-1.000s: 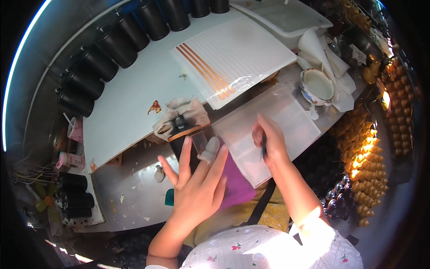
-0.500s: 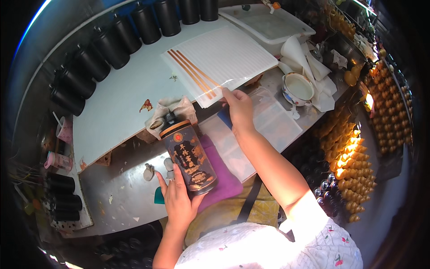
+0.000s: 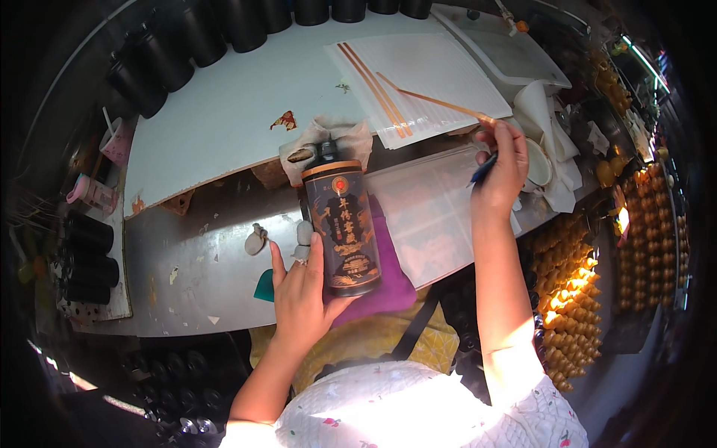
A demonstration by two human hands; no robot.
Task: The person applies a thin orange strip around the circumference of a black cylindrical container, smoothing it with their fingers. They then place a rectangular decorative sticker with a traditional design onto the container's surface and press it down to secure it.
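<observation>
Now left hand (image 3: 301,295) on dark bottle (image 3: 343,224), right hand (image 3: 499,166) with thin strip (image 3: 433,100).

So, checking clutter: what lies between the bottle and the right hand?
In the head view, only a clear plastic sheet lies between the bottle and the right hand.

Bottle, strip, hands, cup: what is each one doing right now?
Dark bottle: lying on the purple cloth, cap on, held at its base.
Left hand: gripping the bottle.
Right hand: raised, pinching a thin strip and a blue tool.
Thin strip: lifted at one end, off the white sheet.
White cup: upright, contents unclear.
</observation>
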